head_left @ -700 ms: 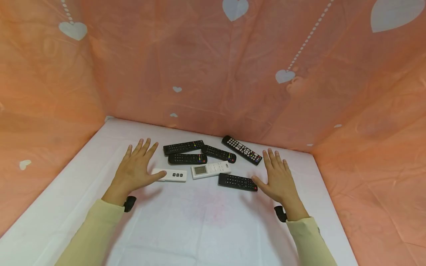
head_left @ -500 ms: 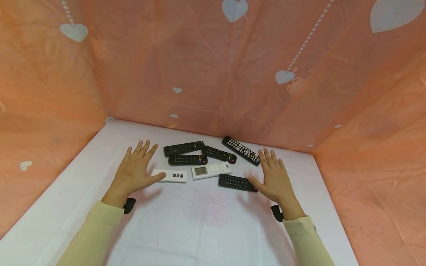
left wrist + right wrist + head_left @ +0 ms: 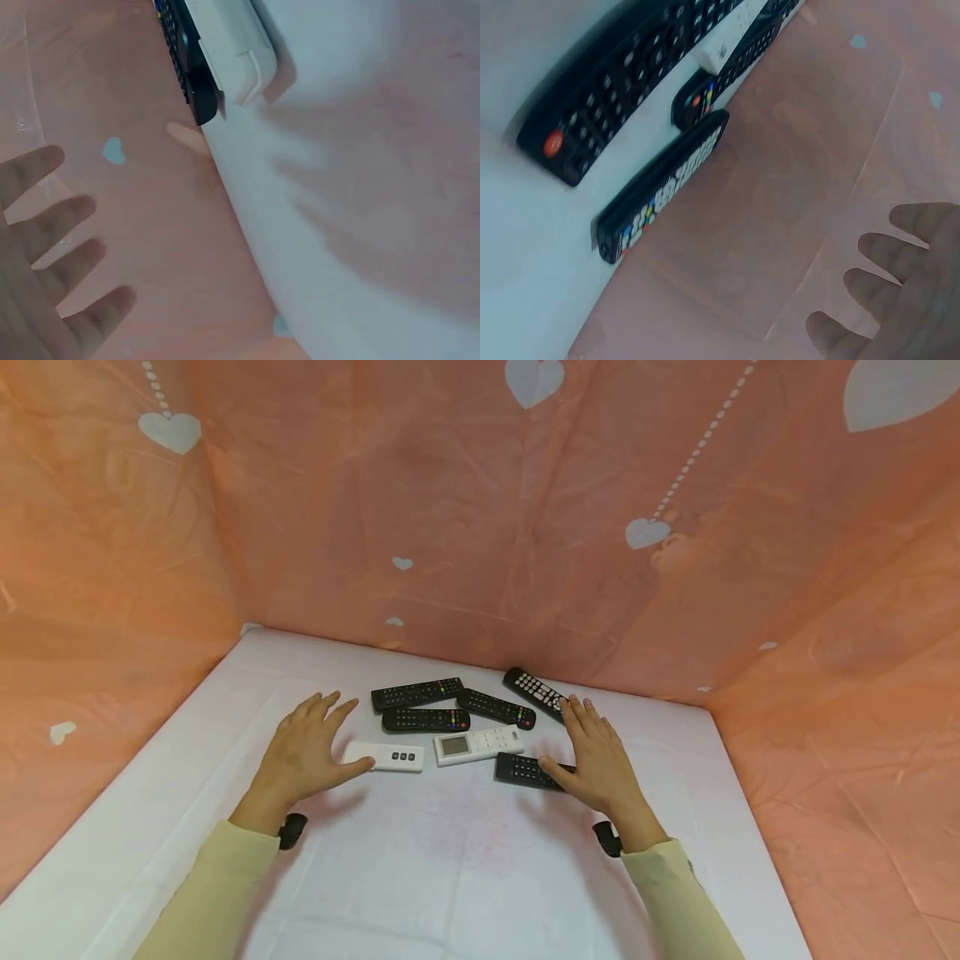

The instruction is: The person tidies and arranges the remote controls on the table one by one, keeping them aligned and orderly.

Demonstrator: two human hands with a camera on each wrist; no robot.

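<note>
I stood close by and looked at a tabletop covered with white cloth (image 3: pixel 450 877). Near the middle of it lay a white rectangular plastic remote with a grey screen (image 3: pixel 480 745), and from this screen remote I give all the places.

On its left, near it, was a slim white plastic remote with three dark buttons (image 3: pixel 401 757). Beyond it to the left were two more: a long black plastic remote with tiny coloured buttons (image 3: pixel 416 694), which was the farther, and a black plastic remote with rounded ends (image 3: pixel 425 720), which was the nearer. Just behind the screen remote, a slim black plastic remote (image 3: pixel 497 708) lay slantwise. Farther behind, to the right, was a black plastic remote with white buttons (image 3: pixel 531 687), its near end hidden by fingertips. On the near right side lay a wide black plastic remote with a red button (image 3: pixel 622 90).

The person's left hand (image 3: pixel 303 756) was in the air to the left of the screen remote. Its grip was wide, the thumb well apart from the slightly bent fingers, and it had hold of nothing. The right hand (image 3: pixel 597 760) was in the air to the right; its grip was also wide and without any thing, the thumb over the wide black remote.
</note>
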